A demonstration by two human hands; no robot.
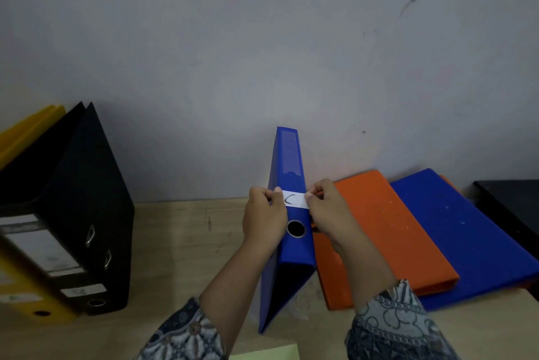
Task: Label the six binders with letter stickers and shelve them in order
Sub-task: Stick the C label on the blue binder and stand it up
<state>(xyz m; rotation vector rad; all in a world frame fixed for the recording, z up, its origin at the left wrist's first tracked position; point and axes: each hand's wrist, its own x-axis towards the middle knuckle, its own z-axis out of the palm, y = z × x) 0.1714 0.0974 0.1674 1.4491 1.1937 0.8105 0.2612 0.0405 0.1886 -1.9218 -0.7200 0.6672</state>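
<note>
Sticker [295, 199] marked C across upright blue binder [291, 246] spine, ends pinched between left hand [264, 218] and right hand [331, 211].

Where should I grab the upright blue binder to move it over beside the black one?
Grip the upright blue binder by its spine, just below the white C sticker, coming from the front. The spine faces you, narrow enough to pinch, and its finger hole offers a hook.

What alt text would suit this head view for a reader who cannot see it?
Both hands, left hand and right hand, press a white paper sticker marked C across the spine of an upright blue lever-arch binder on a pale wooden table. Black and yellow binders lean at left; orange and blue binders lie flat at right.
</note>
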